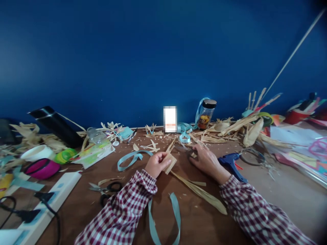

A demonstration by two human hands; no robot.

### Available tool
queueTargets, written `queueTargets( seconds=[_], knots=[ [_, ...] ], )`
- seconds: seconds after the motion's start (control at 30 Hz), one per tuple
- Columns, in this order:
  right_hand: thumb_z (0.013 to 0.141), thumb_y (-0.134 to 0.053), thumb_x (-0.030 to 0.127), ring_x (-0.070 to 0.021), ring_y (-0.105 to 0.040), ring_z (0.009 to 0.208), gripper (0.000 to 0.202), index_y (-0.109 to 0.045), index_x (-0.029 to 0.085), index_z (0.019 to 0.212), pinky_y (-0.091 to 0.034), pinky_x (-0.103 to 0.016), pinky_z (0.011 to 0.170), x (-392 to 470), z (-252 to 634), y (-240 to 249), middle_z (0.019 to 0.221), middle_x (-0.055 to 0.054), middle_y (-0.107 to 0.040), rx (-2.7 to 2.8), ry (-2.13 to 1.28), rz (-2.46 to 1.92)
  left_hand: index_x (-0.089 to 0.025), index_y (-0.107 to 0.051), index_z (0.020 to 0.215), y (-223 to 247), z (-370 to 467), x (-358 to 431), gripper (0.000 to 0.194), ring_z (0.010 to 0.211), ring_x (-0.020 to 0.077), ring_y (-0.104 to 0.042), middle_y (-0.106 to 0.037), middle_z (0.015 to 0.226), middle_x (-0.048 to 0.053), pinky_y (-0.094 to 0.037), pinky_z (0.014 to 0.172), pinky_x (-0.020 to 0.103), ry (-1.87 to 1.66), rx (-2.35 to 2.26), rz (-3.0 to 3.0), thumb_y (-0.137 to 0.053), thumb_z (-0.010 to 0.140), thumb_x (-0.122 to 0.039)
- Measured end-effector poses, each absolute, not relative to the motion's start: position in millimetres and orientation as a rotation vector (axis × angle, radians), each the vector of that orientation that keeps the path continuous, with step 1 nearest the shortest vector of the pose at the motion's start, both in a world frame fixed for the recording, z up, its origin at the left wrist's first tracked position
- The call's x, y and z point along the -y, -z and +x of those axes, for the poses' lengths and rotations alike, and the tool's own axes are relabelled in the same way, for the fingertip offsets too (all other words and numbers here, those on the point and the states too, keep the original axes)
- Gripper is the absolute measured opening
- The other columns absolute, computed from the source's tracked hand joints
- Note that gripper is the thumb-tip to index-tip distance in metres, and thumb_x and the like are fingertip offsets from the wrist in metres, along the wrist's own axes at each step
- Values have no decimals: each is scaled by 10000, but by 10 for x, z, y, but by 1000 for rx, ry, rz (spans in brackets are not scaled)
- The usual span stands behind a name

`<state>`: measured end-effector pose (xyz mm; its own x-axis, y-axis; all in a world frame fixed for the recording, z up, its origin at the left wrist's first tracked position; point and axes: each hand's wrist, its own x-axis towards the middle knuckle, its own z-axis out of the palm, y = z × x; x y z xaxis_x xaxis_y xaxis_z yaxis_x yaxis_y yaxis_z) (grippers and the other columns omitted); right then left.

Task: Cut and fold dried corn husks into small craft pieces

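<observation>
My left hand (156, 164) is closed, thumb and fingers pinching a small folded piece of corn husk (172, 163). Pale strips stick up from its top, and a long dry husk strip (201, 193) trails from below it to the lower right. My right hand (207, 162) rests low over the table with thumb and fingers apart. A small husk scrap (194, 155) lies between its fingertips, not visibly gripped. Just right of that wrist lies a blue glue gun (233, 164). Black-handled scissors (105, 189) lie left of my left forearm.
Light blue ribbon (176, 214) curls at the front; another loop (125, 160) lies behind my left hand. A jar (206, 115) and husk pile (237, 127) stand near the blue wall. A power strip (55, 204), black cylinder (60, 126) and pink item (42, 168) occupy the left.
</observation>
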<state>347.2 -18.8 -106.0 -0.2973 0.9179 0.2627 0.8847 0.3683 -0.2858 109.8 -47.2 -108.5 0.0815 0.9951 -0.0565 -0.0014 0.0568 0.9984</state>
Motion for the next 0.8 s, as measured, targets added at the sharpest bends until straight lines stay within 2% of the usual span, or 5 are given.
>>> queueTargets(
  seconds=[0.07, 0.27, 0.5, 0.73, 0.8],
  knots=[
    [785, -574, 312, -270, -557, 929, 336, -527, 163, 1082, -417, -361, 774, 182, 3488, 1056, 961, -112, -622, 2256, -101, -1575, -139, -679, 904, 1077, 1089, 478, 290, 770, 193, -649, -727, 838, 56, -478, 743, 295, -1101, -1228, 1282, -719, 647, -268],
    [768, -596, 301, -272, -514, 1036, 301, -590, 181, 1044, -376, -399, 916, 149, 3509, 1073, 1080, -109, -584, 2276, -42, -1567, -163, -696, 838, 1148, 988, 417, 193, 776, 217, -647, -730, 817, 48, -474, 740, 303, -1081, -1386, 1442, -675, 673, -262],
    [779, -572, 282, -270, -535, 1046, 370, -573, 174, 1133, -422, -378, 886, 107, 3584, 1063, 1123, -113, -589, 2423, -236, -1569, -166, -699, 804, 1198, 965, 436, 188, 731, 204, -636, -726, 775, 39, -464, 695, 271, -1075, -1485, 1477, -643, 708, -318],
    [807, -532, 242, -283, -520, 1059, 386, -544, 186, 1188, -422, -387, 883, 212, 3593, 996, 1151, -117, -575, 2476, -154, -1509, -168, -686, 792, 1159, 747, 627, 214, 661, 200, -627, -713, 710, 30, -459, 607, 261, -1131, -1646, 1410, -626, 713, -358],
    [809, -530, 235, -288, -521, 1057, 392, -536, 189, 1199, -430, -382, 860, 221, 3589, 988, 1166, -119, -569, 2479, -97, -1528, -176, -692, 786, 1134, 614, 665, 205, 699, 209, -635, -720, 735, 24, -465, 650, 270, -1141, -1694, 1406, -648, 685, -349]
  ],
)
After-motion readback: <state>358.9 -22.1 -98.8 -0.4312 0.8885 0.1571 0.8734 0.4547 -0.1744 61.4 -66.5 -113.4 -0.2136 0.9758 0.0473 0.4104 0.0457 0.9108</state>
